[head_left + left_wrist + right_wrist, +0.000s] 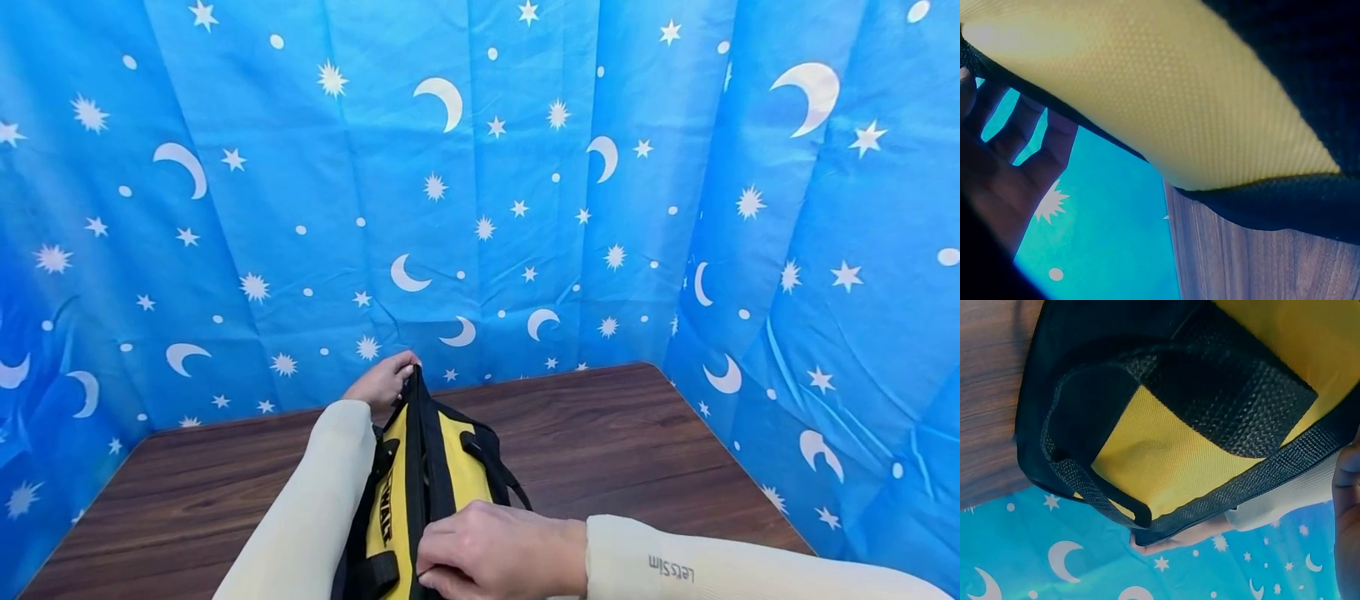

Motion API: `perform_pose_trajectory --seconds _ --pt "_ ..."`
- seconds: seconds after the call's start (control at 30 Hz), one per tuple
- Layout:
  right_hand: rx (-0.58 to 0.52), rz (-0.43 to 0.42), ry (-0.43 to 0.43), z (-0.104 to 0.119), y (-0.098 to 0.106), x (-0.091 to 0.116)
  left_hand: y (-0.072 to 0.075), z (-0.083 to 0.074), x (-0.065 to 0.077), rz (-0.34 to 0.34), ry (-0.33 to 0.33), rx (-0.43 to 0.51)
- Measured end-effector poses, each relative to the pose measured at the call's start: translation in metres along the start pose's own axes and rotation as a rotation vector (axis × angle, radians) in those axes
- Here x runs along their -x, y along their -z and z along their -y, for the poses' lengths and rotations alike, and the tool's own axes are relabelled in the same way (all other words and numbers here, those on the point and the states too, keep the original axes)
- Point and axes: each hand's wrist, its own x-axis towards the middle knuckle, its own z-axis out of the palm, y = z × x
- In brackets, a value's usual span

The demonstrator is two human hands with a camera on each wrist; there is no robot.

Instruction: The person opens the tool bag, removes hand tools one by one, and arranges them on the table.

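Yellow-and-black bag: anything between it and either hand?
Nothing visible. The left hand holds the far end of the bag's top edge; the right hand grips nearer along that edge.

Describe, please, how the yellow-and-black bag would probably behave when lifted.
The bag likely flexes, since its sides look like fabric. Its strap handle may flop, because it loops loosely off the side; the strap's coarse weave suggests little slipping. Weight is unclear: the inside is hidden.

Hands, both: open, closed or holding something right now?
Left hand: closed, holding the far top end of the bag.
Right hand: closed, pinching the bag's near top end.
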Motion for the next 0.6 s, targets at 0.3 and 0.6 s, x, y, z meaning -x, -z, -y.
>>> perform_pose_trajectory --seconds 0.3,0.6 --pt "-0.156 0.04 0.116 0.02 -0.007 -0.002 0.009 0.001 0.007 -0.018 -0.008 -0.026" --pt "-0.479 0.118 0.038 0.033 -0.015 0.001 0.019 0.011 0.013 -0.037 -0.018 -0.033"
